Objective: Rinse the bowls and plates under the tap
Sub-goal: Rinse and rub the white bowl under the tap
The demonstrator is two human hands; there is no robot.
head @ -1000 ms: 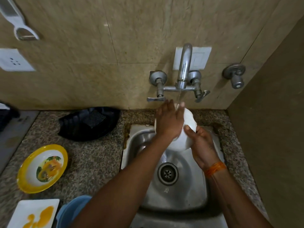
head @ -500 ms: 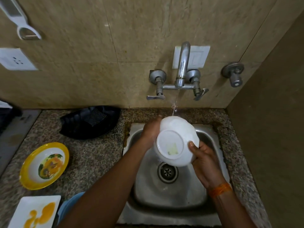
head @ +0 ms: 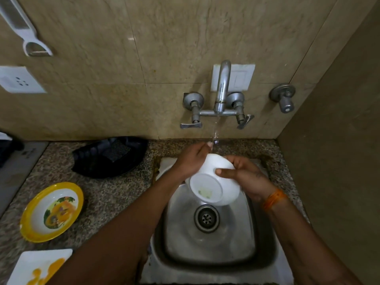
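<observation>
now, bowl: white bowl (head: pixel 213 182) held over the sink (head: pixel 263 260), base toward us, tipped
tap: water (head: pixel 215 130) running from the tap (head: pixel 223 87), landing by the far rim
left hand (head: pixel 190 161): curled round the far rim, fingertips in the stream
right hand (head: pixel 246 175): gripping the near side, thumb on the wall
tip: turn the bowl so the mouth meets the stream; a speck on the base wants rubbing
waiting: yellow bowl (head: pixel 51 211), stained plate (head: pixel 39 266)

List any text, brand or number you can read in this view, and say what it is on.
No readable text anywhere.
Grey flat appliance surface at the left edge: a faint mark, too blurred to read.
White bowl base: a pale smear, not lettering.
White wall socket: holes only.
</observation>
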